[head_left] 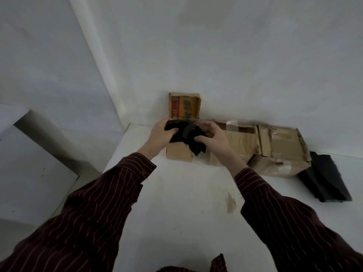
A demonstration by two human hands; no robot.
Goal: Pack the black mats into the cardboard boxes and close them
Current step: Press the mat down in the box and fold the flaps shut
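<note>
A small cardboard box (179,154) stands open at the back of the white table, its printed lid (184,106) raised against the wall. A crumpled black mat (187,132) sits in the box's mouth, with one corner hanging over the front. My left hand (162,134) grips the mat's left side and my right hand (213,138) grips its right side. A larger, crushed cardboard box (275,152) lies just to the right. Beside that box rests a stack of black mats (324,179).
The white table (186,203) ends at a left edge running down toward me, with a lower white surface (29,173) beyond it. White walls meet in a corner behind the boxes. A brown stain (230,203) marks the tabletop.
</note>
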